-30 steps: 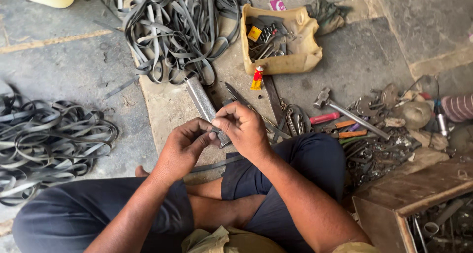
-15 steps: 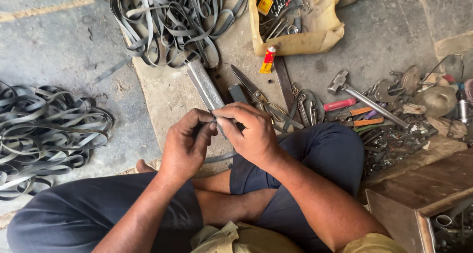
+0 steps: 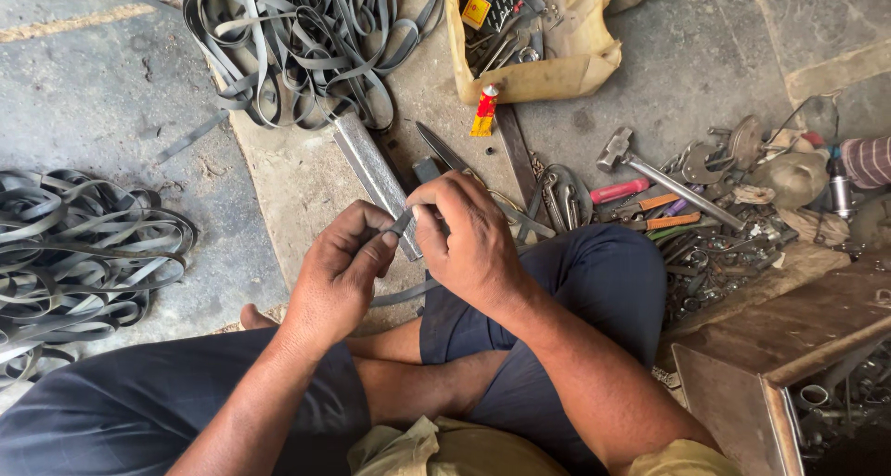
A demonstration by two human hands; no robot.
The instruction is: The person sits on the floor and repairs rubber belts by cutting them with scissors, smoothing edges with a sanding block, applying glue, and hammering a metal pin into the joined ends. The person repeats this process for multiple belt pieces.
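Observation:
I sit cross-legged on the ground. My left hand [image 3: 339, 267] and my right hand [image 3: 464, 235] meet in front of me, both pinching a thin dark rubber strip [image 3: 401, 221] between fingertips. The strip's loose end [image 3: 404, 293] trails under my hands toward my knee. A flat grey metal bar [image 3: 371, 174] lies on the ground just beyond my fingers, partly covered by them.
Heaps of black rubber strips lie at the top [image 3: 297, 40] and at the left [image 3: 79, 253]. A yellow bag of tools [image 3: 538, 68], a small red bottle [image 3: 485, 109], scissors [image 3: 445, 151], a hammer [image 3: 650, 174], screwdrivers and scrap metal [image 3: 724, 244] lie right. A wooden box [image 3: 798, 337] stands lower right.
The view has shifted down and closer, so the ground items sit higher in frame. My hands stay together on the strip, fingers slightly reworked.

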